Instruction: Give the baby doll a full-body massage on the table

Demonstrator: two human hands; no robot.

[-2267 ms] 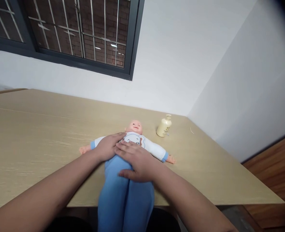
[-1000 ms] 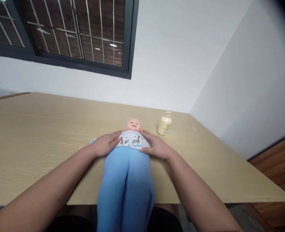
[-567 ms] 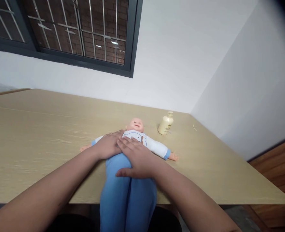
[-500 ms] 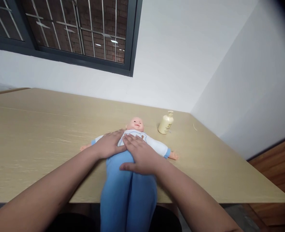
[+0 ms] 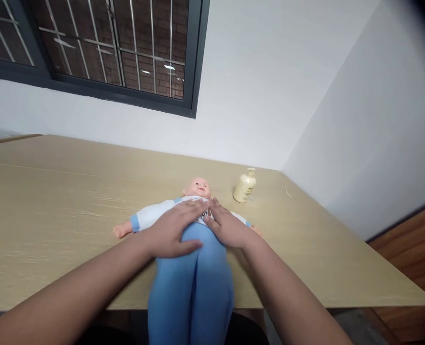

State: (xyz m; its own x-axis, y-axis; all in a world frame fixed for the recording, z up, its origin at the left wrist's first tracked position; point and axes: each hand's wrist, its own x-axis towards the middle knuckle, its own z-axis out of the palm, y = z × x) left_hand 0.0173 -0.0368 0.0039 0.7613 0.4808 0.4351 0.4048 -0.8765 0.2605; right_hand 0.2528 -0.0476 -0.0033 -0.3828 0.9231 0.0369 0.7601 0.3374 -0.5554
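Observation:
A baby doll (image 5: 194,268) in a white top and blue trousers lies face up, its head toward the wall and its legs hanging over the near table edge. My left hand (image 5: 178,227) rests flat across the left side of its belly and chest, fingers stretched out. On the right side of the chest lies my right hand (image 5: 229,225), also flat, its fingertips close to those of the left. Neither hand grips anything. Part of the doll's top and its right-hand sleeve are hidden beneath my hands.
A pale yellow pump bottle (image 5: 244,186) stands upright to the right of the doll's head. Farther right, a thin pale strip (image 5: 288,192) lies on the wooden table (image 5: 72,201). Behind are a white wall and a barred window (image 5: 119,48). Wooden panelling (image 5: 410,249) borders the right.
My left hand has slid right and inward over the doll's belly, uncovering its left-hand sleeve. My right hand has shifted right and slightly up, toward the side of the chest.

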